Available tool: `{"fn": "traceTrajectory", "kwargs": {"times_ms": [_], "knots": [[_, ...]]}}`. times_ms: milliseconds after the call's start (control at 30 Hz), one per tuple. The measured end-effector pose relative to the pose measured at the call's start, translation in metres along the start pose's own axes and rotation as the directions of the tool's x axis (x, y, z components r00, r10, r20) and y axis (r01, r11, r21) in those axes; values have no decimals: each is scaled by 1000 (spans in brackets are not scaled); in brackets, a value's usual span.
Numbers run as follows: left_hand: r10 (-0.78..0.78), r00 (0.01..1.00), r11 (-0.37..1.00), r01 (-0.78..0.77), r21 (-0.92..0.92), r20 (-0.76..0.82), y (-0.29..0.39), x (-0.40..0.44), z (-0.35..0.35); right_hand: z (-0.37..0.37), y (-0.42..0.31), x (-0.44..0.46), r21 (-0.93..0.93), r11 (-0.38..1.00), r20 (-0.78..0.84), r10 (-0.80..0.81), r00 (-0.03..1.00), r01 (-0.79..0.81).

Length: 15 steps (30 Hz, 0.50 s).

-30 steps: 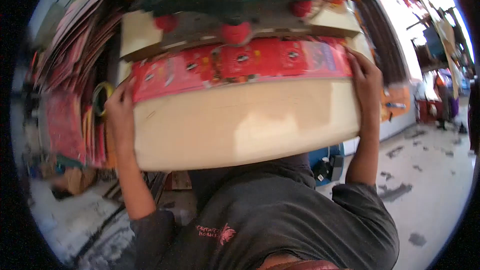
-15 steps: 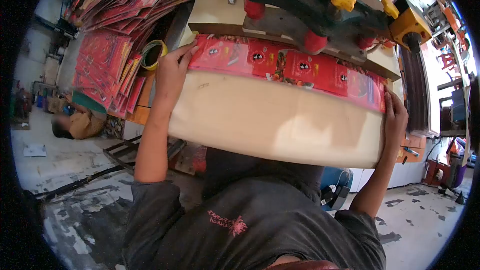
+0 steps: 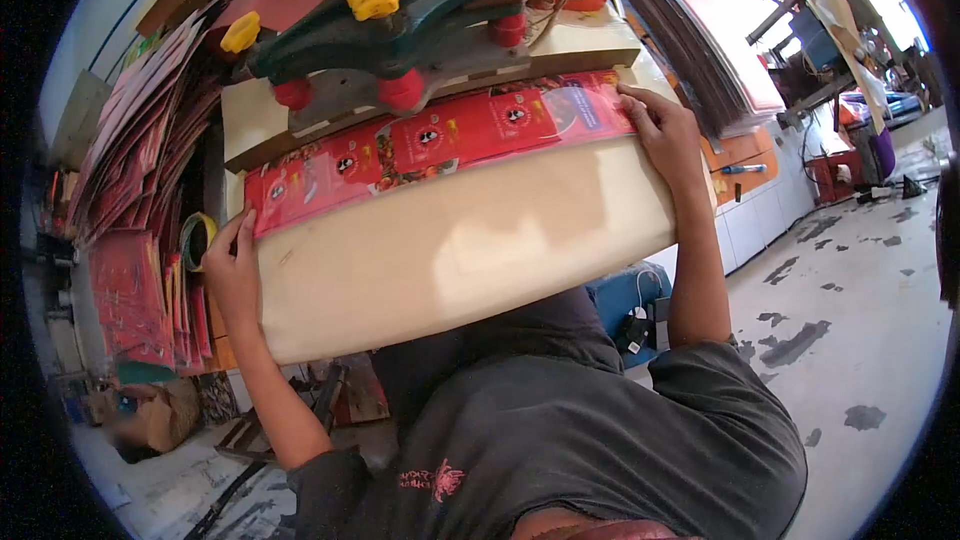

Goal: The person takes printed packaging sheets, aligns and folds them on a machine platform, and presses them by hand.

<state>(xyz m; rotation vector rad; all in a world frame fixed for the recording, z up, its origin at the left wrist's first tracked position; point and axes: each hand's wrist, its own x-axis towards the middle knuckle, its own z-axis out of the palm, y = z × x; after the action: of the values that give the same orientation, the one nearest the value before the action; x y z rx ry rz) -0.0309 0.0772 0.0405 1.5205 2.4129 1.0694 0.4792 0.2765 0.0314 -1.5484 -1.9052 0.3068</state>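
From where I stand, the person has both hands spread wide over the pale board [image 3: 500,220], one at each end of a red printed sheet [image 3: 430,142]. The sheet lies flat across the far part of the board, its long far edge close along the wooden bar [image 3: 585,59] under the dark machine [image 3: 430,28]; whether it touches the bar or runs beneath it, I cannot tell. The left hand [image 3: 232,258] bends its fingers onto the sheet's left end, and the right hand [image 3: 660,130] has its fingers over the right end. Both are in contact, but I cannot tell if they pinch the sheet or just press it.

To do this well, I'd keep both ends equally snug, so the far edge runs even with the bar and the sheet neither bows nor skews. Light, matched pressure seems best; a harder push from one side could turn it or crease a corner. Fingertips belong on the outer ends, well clear of the red knobs [image 3: 401,90].
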Motion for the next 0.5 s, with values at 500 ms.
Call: {"fn": "traceTrajectory", "kwargs": {"times_ms": [500], "knots": [[14,1000,1000,-14,-14,21,-9,1,-2,6,8,3,-11,1000,6,-23,1000,23]]}}
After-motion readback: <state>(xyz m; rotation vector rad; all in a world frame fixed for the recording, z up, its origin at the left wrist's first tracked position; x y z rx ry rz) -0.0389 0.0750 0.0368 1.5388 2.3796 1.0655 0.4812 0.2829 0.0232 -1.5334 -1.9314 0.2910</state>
